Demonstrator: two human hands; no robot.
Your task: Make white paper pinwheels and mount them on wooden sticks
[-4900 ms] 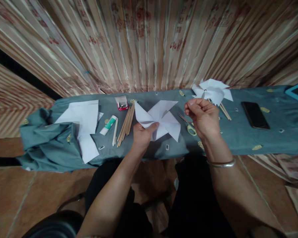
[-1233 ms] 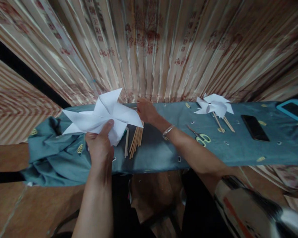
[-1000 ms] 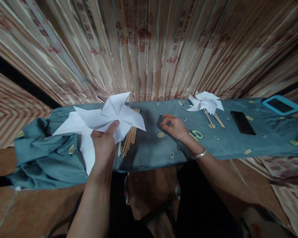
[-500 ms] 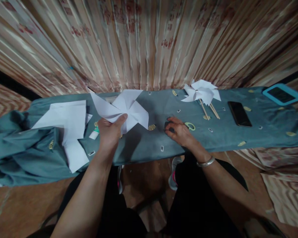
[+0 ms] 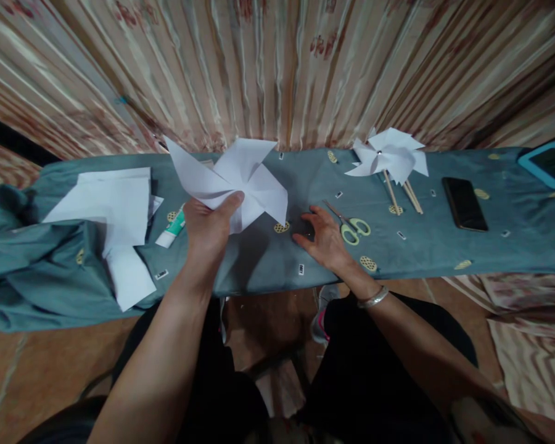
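Observation:
My left hand (image 5: 210, 231) pinches a white paper pinwheel (image 5: 254, 185) near its centre, thumb on top and the other fingers hidden beneath. Its blades fan out above the cloth, one long point reaching up to the left. My right hand (image 5: 322, 237) is low over the cloth with thumb and fingers apart. A tiny glint shows between them, too small to name. Just right of that hand lie scissors (image 5: 350, 229) with pale green handles. A green and white tube (image 5: 172, 228) rests left of my left wrist.
White paper sheets (image 5: 120, 203) lie at the left by bunched cloth. Finished-looking pinwheels (image 5: 400, 154) on wooden sticks are at the back right, near a dark phone (image 5: 465, 203) and a blue-framed tablet (image 5: 552, 163). A pleated curtain (image 5: 277, 74) hangs behind the cloth-covered table (image 5: 263, 277).
The view has shifted a little. My right hand has spread its fingers and moved left off the scissors, which now show fully. My left hand still holds the pinwheel.

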